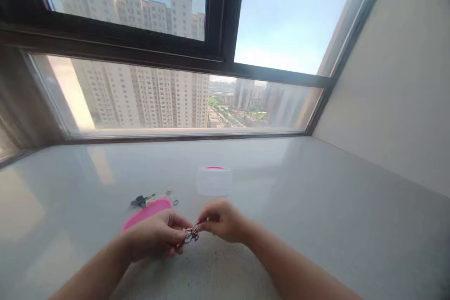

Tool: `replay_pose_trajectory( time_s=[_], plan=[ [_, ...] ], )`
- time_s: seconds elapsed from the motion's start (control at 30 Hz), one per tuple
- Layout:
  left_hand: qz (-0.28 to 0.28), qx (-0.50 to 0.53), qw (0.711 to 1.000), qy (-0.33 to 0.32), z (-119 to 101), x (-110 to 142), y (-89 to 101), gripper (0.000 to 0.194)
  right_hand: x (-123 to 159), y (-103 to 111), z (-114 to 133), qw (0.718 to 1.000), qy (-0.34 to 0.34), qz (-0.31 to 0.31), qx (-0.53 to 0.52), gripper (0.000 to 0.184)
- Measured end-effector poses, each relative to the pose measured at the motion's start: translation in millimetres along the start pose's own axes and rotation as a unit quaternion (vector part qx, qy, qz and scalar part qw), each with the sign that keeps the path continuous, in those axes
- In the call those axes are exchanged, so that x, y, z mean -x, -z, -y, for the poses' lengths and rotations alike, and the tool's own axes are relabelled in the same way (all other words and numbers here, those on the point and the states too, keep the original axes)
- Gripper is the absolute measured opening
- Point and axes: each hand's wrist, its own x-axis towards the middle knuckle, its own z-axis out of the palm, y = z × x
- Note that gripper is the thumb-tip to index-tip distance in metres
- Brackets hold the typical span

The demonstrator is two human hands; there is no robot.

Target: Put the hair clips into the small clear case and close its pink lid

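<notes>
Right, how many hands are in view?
2: the left hand, in front of the pink piece, and the right hand, both holding the looped metal piece.

Bench (295, 206): plain pale grey. Oval piece (146, 212): solid bright pink. Box (213, 183): translucent white, marked by a pink strip at its top. Window frame (225, 23): dark brown. Apartment buildings (147, 93): cream, patterned with rows of darker windows. Sky (288, 14): light blue, whitening downward.
</notes>
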Motion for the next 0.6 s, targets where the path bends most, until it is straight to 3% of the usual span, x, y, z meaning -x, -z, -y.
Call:
replay_pose_trajectory(
  time_s=[0.13,0.47,0.6],
  plan=[
    [0.009,0.008,1.000,0.009,0.8,-1.5,-1.5,0.013,1.8,0.2,0.2,0.999,-0.026,0.013,-0.042,0.011],
    [0.017,0.041,0.999,0.013,7.7,-3.2,2.5,0.021,5.3,-0.1,4.3,0.997,-0.041,0.012,-0.060,0.013],
    [0.008,0.058,0.998,0.003,10.6,-4.6,3.7,0.022,5.1,1.6,9.8,0.988,-0.093,0.009,-0.123,0.014]
  ],
)
